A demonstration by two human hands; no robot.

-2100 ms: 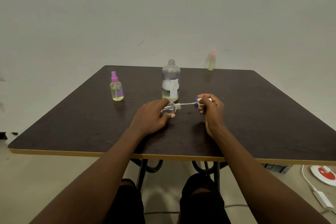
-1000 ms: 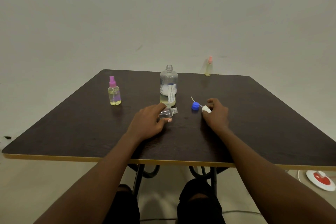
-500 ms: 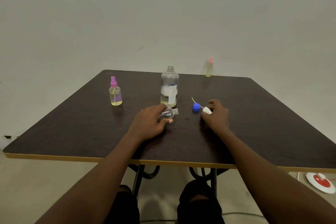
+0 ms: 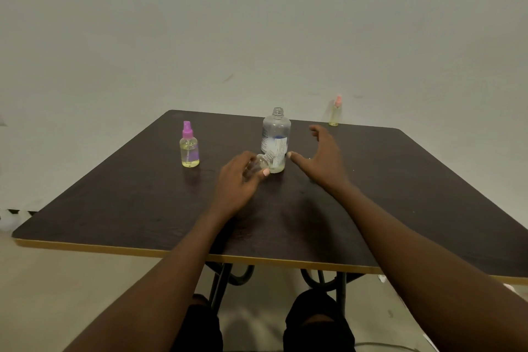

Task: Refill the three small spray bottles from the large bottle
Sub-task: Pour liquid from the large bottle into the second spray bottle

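Note:
The large clear bottle (image 4: 276, 137) stands uncapped near the table's middle, with a little yellowish liquid at its bottom. My left hand (image 4: 238, 180) grips a small clear spray bottle (image 4: 262, 162) without its pump, tilted, its neck toward the large bottle. My right hand (image 4: 321, 157) hovers spread just right of the large bottle, thumb close to its base, holding nothing. A purple-topped small spray bottle (image 4: 189, 146) with yellow liquid stands to the left. A pink-topped small spray bottle (image 4: 335, 111) stands at the far edge. The blue pump is hidden behind my right hand.
The dark table (image 4: 400, 194) has a yellow front edge (image 4: 114, 248) and black metal legs below. A pale wall rises behind it. My knees show under the table.
My right hand has let go of the blue pump and moved up and left toward the large bottle, fingers spread. My left hand has lifted the small bottle closer to the large bottle.

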